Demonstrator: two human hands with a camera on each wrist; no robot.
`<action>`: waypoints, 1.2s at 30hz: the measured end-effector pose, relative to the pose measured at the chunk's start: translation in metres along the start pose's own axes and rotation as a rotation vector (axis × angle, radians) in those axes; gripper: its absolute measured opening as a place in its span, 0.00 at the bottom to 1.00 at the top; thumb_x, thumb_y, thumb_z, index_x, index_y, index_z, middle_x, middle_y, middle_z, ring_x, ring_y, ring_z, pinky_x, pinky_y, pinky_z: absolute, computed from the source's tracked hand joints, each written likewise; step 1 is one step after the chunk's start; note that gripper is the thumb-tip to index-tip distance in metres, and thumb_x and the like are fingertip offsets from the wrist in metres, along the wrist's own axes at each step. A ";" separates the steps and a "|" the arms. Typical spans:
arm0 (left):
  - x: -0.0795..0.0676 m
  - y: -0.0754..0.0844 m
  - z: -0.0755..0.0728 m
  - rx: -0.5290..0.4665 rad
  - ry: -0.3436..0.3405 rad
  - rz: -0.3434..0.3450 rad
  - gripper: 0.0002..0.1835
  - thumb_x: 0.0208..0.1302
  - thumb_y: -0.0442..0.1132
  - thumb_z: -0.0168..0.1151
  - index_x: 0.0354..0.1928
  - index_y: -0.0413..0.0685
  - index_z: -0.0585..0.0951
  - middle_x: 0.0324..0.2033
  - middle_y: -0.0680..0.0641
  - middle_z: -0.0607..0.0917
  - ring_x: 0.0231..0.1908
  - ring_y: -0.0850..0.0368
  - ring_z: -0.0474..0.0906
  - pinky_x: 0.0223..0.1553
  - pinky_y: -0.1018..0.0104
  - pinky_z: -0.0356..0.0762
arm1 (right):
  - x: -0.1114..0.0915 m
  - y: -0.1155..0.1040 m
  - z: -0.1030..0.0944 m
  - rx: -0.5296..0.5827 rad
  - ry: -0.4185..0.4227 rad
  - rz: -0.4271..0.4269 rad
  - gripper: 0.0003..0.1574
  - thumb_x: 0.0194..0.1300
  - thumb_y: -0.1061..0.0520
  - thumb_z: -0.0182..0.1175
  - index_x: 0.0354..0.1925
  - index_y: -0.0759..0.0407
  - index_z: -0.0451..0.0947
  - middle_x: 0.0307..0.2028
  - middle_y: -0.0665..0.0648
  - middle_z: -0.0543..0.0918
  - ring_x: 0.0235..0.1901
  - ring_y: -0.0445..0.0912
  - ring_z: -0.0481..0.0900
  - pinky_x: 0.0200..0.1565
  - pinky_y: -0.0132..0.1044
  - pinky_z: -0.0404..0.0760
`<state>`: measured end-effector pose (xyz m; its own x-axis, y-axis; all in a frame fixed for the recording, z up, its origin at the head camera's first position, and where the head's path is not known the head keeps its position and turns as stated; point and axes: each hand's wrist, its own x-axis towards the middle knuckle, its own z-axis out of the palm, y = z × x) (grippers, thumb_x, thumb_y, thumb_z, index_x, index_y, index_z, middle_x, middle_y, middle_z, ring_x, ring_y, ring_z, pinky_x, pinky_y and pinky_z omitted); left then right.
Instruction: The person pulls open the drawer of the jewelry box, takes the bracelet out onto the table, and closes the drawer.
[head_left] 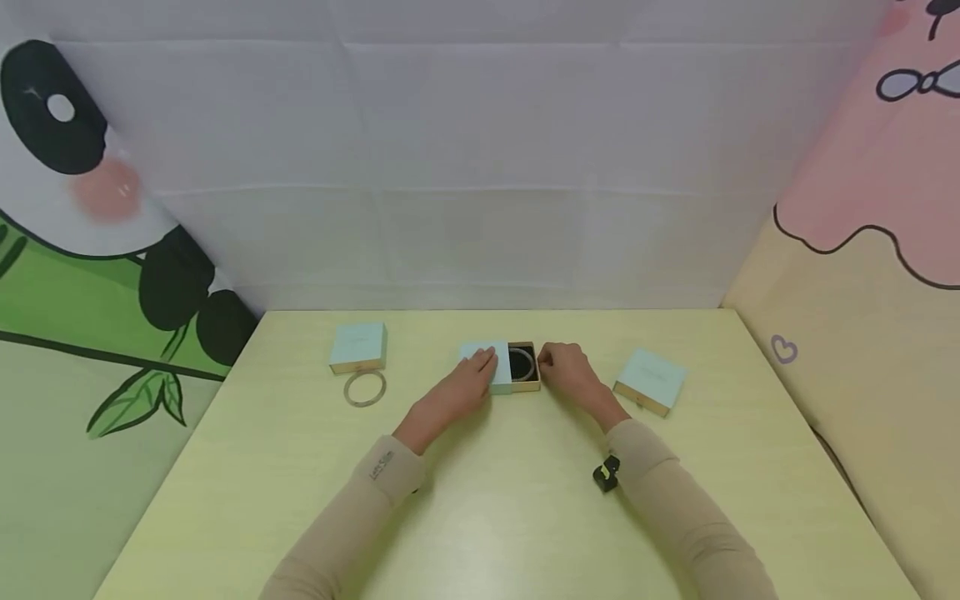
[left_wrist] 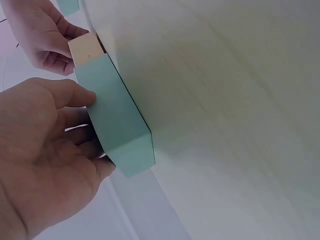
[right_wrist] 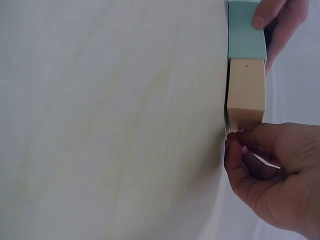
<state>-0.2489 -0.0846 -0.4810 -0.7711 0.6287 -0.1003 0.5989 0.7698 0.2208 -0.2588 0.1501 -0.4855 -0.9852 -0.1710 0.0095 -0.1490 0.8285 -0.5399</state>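
A light-blue sliding gift box (head_left: 501,379) lies at the middle of the table, its tan drawer (right_wrist: 246,87) partly out toward the right. Inside the drawer, on a black lining, sits a silvery bangle (head_left: 532,363). My left hand (head_left: 468,383) holds the blue sleeve, thumb against the near side (left_wrist: 107,107) and fingers over the top. At the drawer's right end, my right hand (head_left: 570,372) pinches a small pinkish pull ribbon (right_wrist: 243,149) between thumb and fingertips; most of the ribbon is hidden by the fingers.
Another closed blue box (head_left: 358,343) stands at the back left, with a loose bangle (head_left: 365,405) in front of it. To the right lies a third closed box (head_left: 652,377), set at an angle. A white cloth wall (head_left: 480,242) rises behind the table.
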 end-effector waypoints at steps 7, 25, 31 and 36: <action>-0.002 -0.005 0.002 0.016 0.030 0.045 0.29 0.80 0.35 0.46 0.77 0.32 0.57 0.77 0.36 0.57 0.77 0.40 0.53 0.74 0.45 0.55 | -0.002 0.012 -0.010 -0.036 -0.027 0.006 0.08 0.73 0.63 0.58 0.43 0.64 0.83 0.37 0.59 0.85 0.30 0.46 0.74 0.33 0.37 0.76; -0.001 -0.004 0.004 0.047 0.061 0.055 0.28 0.81 0.36 0.44 0.77 0.32 0.58 0.77 0.36 0.57 0.77 0.40 0.54 0.74 0.45 0.56 | -0.004 0.003 -0.020 -0.130 -0.034 -0.026 0.13 0.75 0.64 0.55 0.52 0.68 0.81 0.48 0.64 0.85 0.42 0.54 0.82 0.44 0.46 0.82; -0.004 -0.006 0.006 0.093 0.094 0.081 0.28 0.81 0.37 0.45 0.76 0.32 0.59 0.77 0.35 0.59 0.76 0.40 0.56 0.74 0.46 0.58 | -0.003 -0.024 -0.029 -0.149 -0.071 -0.116 0.19 0.75 0.60 0.57 0.60 0.67 0.77 0.57 0.67 0.79 0.56 0.60 0.78 0.55 0.52 0.80; -0.006 -0.008 0.009 0.152 0.105 0.099 0.29 0.81 0.39 0.45 0.77 0.34 0.58 0.77 0.37 0.58 0.76 0.42 0.55 0.74 0.46 0.58 | 0.001 -0.041 -0.027 -0.225 -0.165 -0.212 0.26 0.76 0.54 0.58 0.65 0.67 0.75 0.63 0.67 0.76 0.62 0.62 0.74 0.61 0.53 0.76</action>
<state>-0.2475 -0.0938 -0.4907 -0.7201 0.6936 0.0179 0.6928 0.7173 0.0750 -0.2564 0.1301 -0.4410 -0.9060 -0.4209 -0.0448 -0.3821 0.8588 -0.3412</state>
